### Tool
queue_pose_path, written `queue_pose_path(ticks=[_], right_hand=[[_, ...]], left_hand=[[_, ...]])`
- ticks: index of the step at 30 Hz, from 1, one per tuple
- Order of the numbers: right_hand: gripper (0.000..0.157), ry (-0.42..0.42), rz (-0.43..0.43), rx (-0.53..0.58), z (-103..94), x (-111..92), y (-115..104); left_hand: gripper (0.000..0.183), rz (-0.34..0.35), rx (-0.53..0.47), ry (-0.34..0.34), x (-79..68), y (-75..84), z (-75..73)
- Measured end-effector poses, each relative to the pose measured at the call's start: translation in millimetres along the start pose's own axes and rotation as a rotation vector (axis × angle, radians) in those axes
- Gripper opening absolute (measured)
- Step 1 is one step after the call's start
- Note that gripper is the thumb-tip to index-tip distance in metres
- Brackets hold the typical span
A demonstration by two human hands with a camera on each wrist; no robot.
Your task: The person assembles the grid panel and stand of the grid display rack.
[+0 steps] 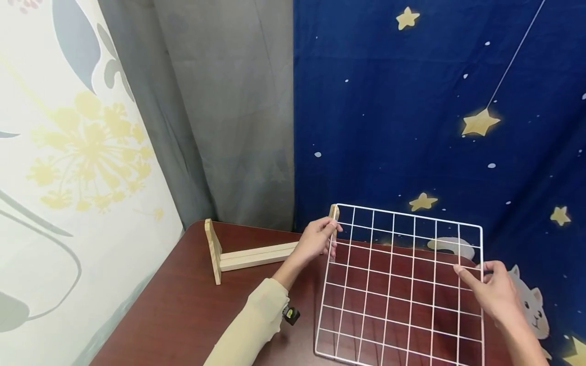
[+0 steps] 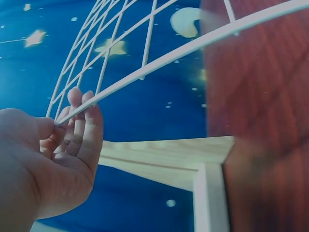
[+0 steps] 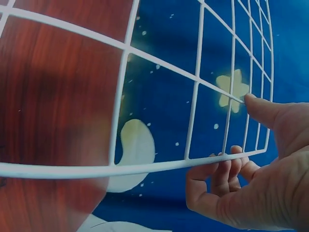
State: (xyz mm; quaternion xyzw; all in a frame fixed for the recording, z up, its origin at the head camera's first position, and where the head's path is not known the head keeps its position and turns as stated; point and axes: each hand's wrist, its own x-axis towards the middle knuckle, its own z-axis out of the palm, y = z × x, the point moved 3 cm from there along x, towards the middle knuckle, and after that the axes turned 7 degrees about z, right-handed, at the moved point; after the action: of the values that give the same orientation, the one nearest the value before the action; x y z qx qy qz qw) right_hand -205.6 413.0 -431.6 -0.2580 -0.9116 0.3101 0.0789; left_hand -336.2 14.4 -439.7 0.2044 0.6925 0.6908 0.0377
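Note:
A white wire grid panel (image 1: 412,278) is held up between both hands, tilted over the table. My left hand (image 1: 316,240) pinches its left side rod near the upper corner, thumb and fingers around the rod in the left wrist view. On the opposite side, my right hand (image 1: 496,290) grips the right rod; the right wrist view has the thumb over the wires and curled fingers at the outer rod. Behind the left hand is a pale wooden stand (image 1: 258,257), a long bar with upright end pieces. Its right end piece (image 2: 164,157) is partly hidden by hand and grid in the head view.
The stand rests on a dark red-brown table (image 1: 183,305). Behind the table hang a grey curtain (image 1: 238,127) and a blue curtain (image 1: 366,127) with stars. A patterned white wall (image 1: 82,244) borders the left side. A small black device (image 1: 291,315) sits at the left wrist.

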Motion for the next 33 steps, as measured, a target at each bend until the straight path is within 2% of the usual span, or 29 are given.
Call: queue_pose_path(ticks=[6, 10, 15, 19, 25, 27, 33], right_hand=[[0.074, 0.07, -0.023, 0.036, -5.9, -8, -11], [0.068, 0.129, -0.045, 0.053, -8.4, -14, -19], [0.063, 0.19, -0.063, 0.101, -10.7, -21, -28], [0.058, 0.231, -0.071, 0.174, -11.6, -27, -38], [0.043, 0.324, -0.087, 0.309, -14.3, -37, -51], [0.039, 0.351, -0.11, 0.344, -15.6, -39, -56], [0.036, 0.39, -0.206, 0.447, -13.6, -45, -68]], left_hand=[[0.039, 0.043, 0.02, -0.01, -1.9, 21.4, -9.6], [0.035, 0.078, 0.047, 0.015, -3.2, 29.5, -16.1], [0.037, 0.136, 0.021, 0.058, -6.8, 40.2, -21.3], [0.037, 0.204, -0.004, 0.117, -10.9, 52.1, -24.5], [0.035, 0.302, 0.018, 0.213, -19.0, 72.3, -27.5], [0.038, 0.324, 0.026, 0.261, -22.1, 78.5, -27.9], [0.048, 0.358, -0.032, 0.421, -30.4, 93.6, -28.3]])
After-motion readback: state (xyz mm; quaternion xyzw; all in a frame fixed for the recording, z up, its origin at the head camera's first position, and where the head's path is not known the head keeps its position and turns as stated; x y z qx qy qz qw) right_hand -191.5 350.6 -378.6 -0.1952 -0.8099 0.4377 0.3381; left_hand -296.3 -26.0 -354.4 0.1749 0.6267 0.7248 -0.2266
